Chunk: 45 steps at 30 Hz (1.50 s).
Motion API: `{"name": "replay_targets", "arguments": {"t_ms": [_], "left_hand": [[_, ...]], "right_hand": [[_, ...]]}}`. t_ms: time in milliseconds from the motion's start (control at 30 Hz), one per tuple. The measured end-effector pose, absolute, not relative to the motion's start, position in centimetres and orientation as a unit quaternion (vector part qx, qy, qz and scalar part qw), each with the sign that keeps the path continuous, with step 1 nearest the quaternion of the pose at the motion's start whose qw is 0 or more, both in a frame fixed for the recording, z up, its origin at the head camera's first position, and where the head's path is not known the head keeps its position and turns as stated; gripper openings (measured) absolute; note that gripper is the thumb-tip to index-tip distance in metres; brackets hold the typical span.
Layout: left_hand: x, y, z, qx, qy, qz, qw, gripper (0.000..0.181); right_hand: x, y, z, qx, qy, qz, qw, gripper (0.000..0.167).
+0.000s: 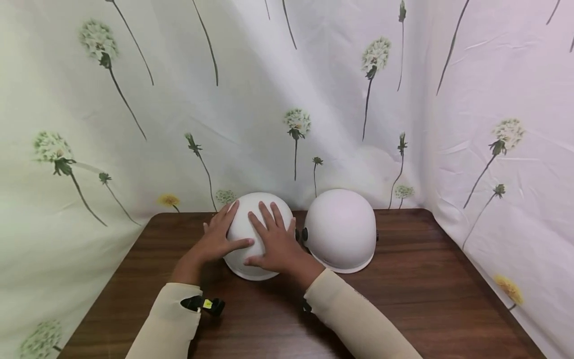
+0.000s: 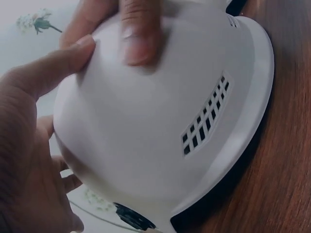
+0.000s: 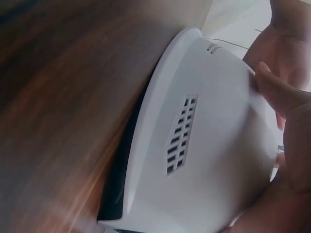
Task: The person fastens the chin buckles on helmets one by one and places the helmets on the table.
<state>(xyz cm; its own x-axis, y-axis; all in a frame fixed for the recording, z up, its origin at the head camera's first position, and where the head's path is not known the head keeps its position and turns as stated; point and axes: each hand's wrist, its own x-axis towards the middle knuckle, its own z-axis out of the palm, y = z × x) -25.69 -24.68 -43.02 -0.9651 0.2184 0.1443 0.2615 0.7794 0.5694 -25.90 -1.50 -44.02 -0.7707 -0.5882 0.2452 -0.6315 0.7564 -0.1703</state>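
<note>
A white helmet (image 1: 244, 224) sits dome up near the table's back edge, with both hands on it. My left hand (image 1: 216, 240) rests against its left side, thumb stretched across the shell. On the dome's right and top, my right hand (image 1: 280, 247) lies with fingers spread. In the left wrist view, a slanted vent grille (image 2: 206, 114) and a black side knob (image 2: 131, 216) show on the shell. The right wrist view shows a vent grille (image 3: 181, 136) above the rim and the dark underside edge near the wood. The fingertips on the far side are partly hidden.
A second white helmet (image 1: 341, 229) stands just right of the first, black knobs on its sides. Both are on a dark brown wooden table (image 1: 417, 289). A white curtain (image 1: 251, 99) printed with dandelions hangs behind and along the sides.
</note>
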Motion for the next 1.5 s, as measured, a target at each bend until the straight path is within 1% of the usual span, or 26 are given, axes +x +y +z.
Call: {"name": "replay_targets", "arguments": {"t_ms": [133,267,400,600,800,1033,1267,1500], "left_hand": [[-25.3,-24.2,-42.7,-0.136,-0.946,-0.291,0.047,0.114],[-24.8,-23.4,-41.9,-0.132,-0.954,-0.256,0.083,0.109],[-24.1,-22.1,-40.8,-0.133,-0.957,-0.229,0.118,0.105],[-23.7,-19.4,-39.9,-0.156,-0.956,-0.199,0.147,0.094],[-23.8,-16.6,-39.7,-0.157,-0.96,-0.175,0.154,0.092],[-23.9,-13.5,-39.7,-0.164,-0.957,-0.176,0.16,0.089],[-23.6,-11.5,-39.6,-0.178,-0.954,-0.172,0.169,0.087],[-23.9,-8.9,-40.1,-0.185,-0.96,-0.135,0.16,0.087]], "right_hand": [[-25.7,-0.3,-43.7,0.335,-0.927,0.154,0.07,0.123],[-25.3,1.1,-43.3,0.341,-0.918,0.192,0.068,0.118],[-25.0,2.7,-42.9,0.345,-0.906,0.23,0.084,0.111],[-24.9,5.2,-42.3,0.329,-0.906,0.236,0.121,0.108],[-24.5,7.6,-42.3,0.312,-0.911,0.238,0.129,0.106],[-24.4,10.1,-42.0,0.287,-0.916,0.219,0.177,0.096],[-24.1,12.2,-42.2,0.271,-0.917,0.211,0.204,0.093],[-24.3,14.2,-43.0,0.226,-0.918,0.235,0.226,0.092]]}}
